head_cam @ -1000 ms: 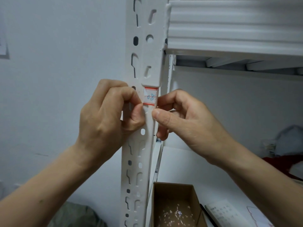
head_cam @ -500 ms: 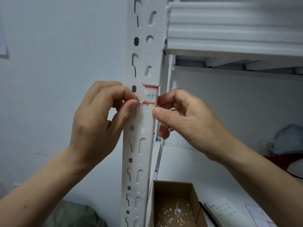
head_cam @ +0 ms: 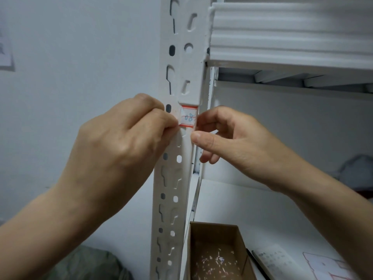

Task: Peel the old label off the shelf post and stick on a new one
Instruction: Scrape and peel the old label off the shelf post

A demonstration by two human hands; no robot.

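Operator: Status of the peel step?

Manual: Peel is begun, not finished. The small white paper label (head_cam: 188,118) with red borders and blue handwriting sits on the front face of the white perforated steel shelf post (head_cam: 171,188), a little below the white ribbed shelf beam (head_cam: 282,37). Your left hand (head_cam: 121,142) pinches its left edge, which appears lifted off the metal. The rest looks stuck down.

Operator: Right hand?

Manual: Your right hand (head_cam: 232,138) is curled, with the forefinger tip against the label's right edge and the thumb on the post corner just below. Whether it grips the label or only braces the post cannot be told.

Operator: Remaining work?

Manual: By judgement, most of it. You have to draw the label off whole and discard it, likely into the open brown cardboard box (head_cam: 216,257) of paper scraps below. Then apply a replacement. The red-bordered white sticker sheet (head_cam: 331,267) on the lower shelf board (head_cam: 242,203) probably supplies it. No new label is on the post yet.
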